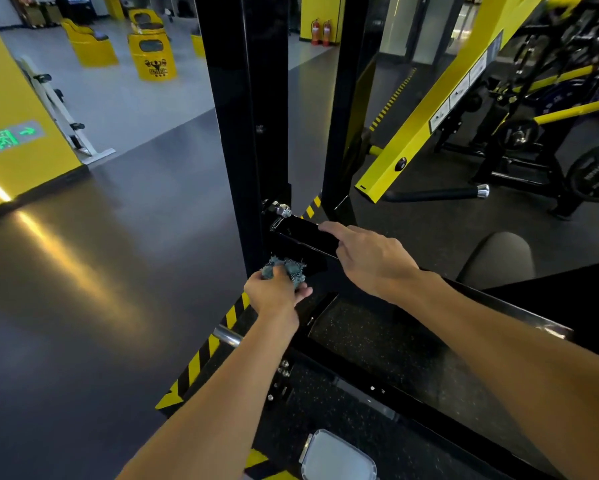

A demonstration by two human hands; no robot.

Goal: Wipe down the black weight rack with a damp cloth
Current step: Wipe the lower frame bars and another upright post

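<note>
The black weight rack (246,98) rises as a tall glossy post in the middle, with a black horizontal bar (301,233) joined at its foot. My left hand (274,296) grips a bunched blue-grey cloth (286,268) and holds it against the lower side of that bar, right beside the post. My right hand (371,258) lies on top of the bar with its fingers stretched out, the index finger pointing along the bar toward the post. Bolts (280,209) sit at the joint just above.
Yellow-black hazard tape (201,355) edges the speckled rubber platform (360,337). A slanted yellow beam (440,98) and weight machines with plates (592,178) stand to the right. Yellow barrel seats (152,53) stand far left across the grey floor. A whitish lidded container (338,457) lies near the bottom edge.
</note>
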